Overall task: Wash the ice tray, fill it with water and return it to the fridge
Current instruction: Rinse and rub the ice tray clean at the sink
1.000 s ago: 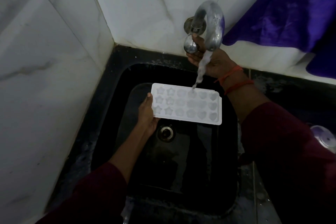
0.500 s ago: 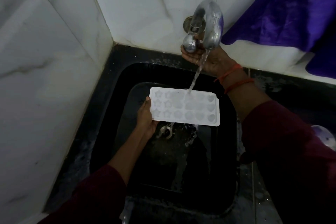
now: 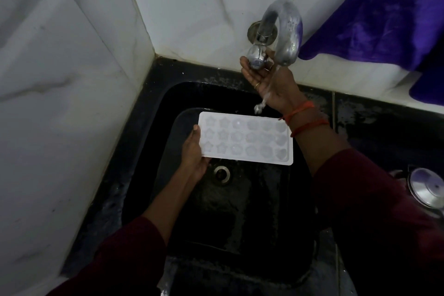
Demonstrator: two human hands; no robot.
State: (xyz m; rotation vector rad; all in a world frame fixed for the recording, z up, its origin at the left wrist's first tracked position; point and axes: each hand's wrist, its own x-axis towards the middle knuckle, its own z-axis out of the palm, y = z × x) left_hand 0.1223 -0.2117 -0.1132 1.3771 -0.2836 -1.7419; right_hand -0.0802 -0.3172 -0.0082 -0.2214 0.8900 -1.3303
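Observation:
A white ice tray (image 3: 245, 138) with star and heart shaped cells is held level over the black sink (image 3: 168, 113). My left hand (image 3: 194, 151) grips its left short edge, thumb on top. My right hand (image 3: 269, 81) is up at the curved metal tap (image 3: 286, 29), palm up, with its fingers around the round tap knob (image 3: 255, 57). Only a thin broken trickle of water (image 3: 260, 104) falls past my right palm toward the tray's far edge. The tray's cells look wet and glossy.
White marble tiles form the corner wall on the left and behind. A purple cloth (image 3: 384, 12) hangs at the upper right. The sink drain (image 3: 222, 173) lies just below the tray. A shiny steel lid (image 3: 426, 187) sits on the dark counter at the right.
The steady stream onto the tray has thinned to a short trickle. My right hand has turned on the tap knob. The tray has stayed under the spout in my left hand.

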